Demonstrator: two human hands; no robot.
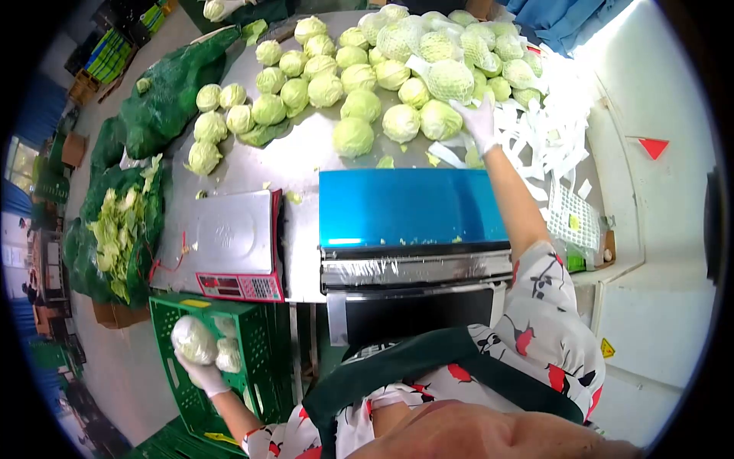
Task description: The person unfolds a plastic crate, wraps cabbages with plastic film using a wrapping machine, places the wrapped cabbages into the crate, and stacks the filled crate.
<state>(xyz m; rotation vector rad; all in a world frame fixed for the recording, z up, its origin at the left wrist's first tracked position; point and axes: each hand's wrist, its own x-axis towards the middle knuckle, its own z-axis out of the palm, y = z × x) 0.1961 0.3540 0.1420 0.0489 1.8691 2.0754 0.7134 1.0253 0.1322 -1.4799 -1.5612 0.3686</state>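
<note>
My left hand, in a white glove, is closed round a wrapped cabbage over the green crate. Other wrapped cabbages lie inside that crate. On the far side of the blue-topped wrapping machine, my gloved right hand reaches to the cabbage pile, its fingers spread beside a bare cabbage and just below a cabbage in a white foam net. No object shows in its grasp.
A silver scale stands left of the machine. Loose cabbages cover the table's far part. White foam scraps lie at the right. Green net sacks and a leaf-filled sack line the left edge.
</note>
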